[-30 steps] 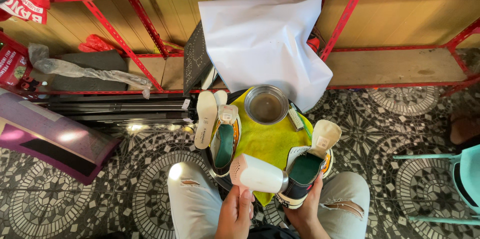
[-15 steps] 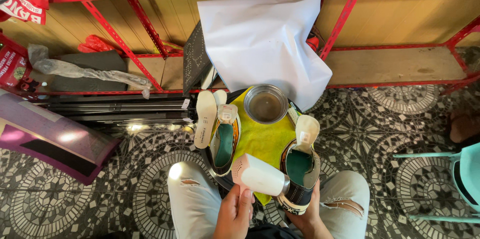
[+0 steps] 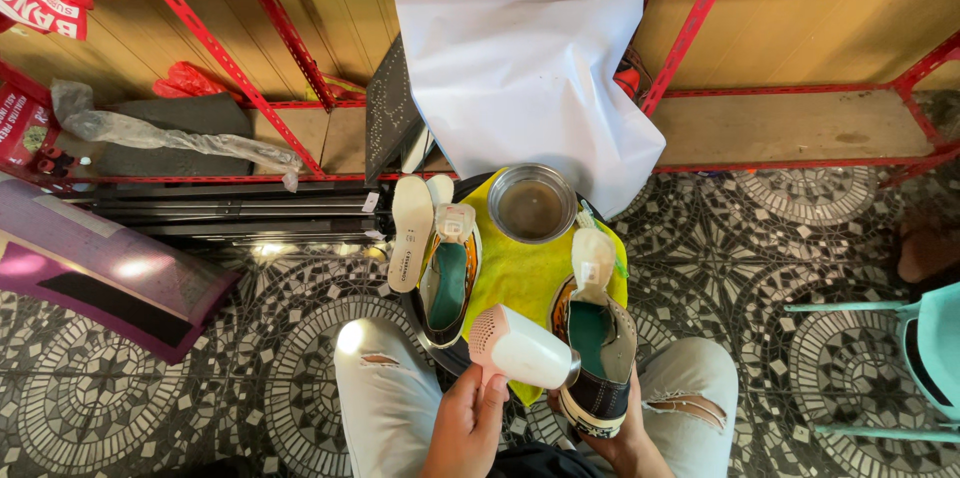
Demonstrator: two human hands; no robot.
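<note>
A pale pink hair dryer (image 3: pixel 520 348) is gripped by the left hand (image 3: pixel 462 425) and aimed at a dark sneaker (image 3: pixel 600 358) held by the right hand (image 3: pixel 622 435).

The dryer's nozzle is set just beside the sneaker's green-lined opening, over the lap. The sneaker is grasped from below at its heel end; the right-hand fingers are mostly hidden, so the exact grip cannot be made out. A second sneaker (image 3: pixel 447 278) is laid on the yellow cloth (image 3: pixel 520 273) with a white insole (image 3: pixel 410 234) just beside it. A metal bowl (image 3: pixel 532 204) is placed at the cloth's far edge, below a white paper sheet (image 3: pixel 525 68) propped against the red shelf frame (image 3: pixel 690 33).
</note>
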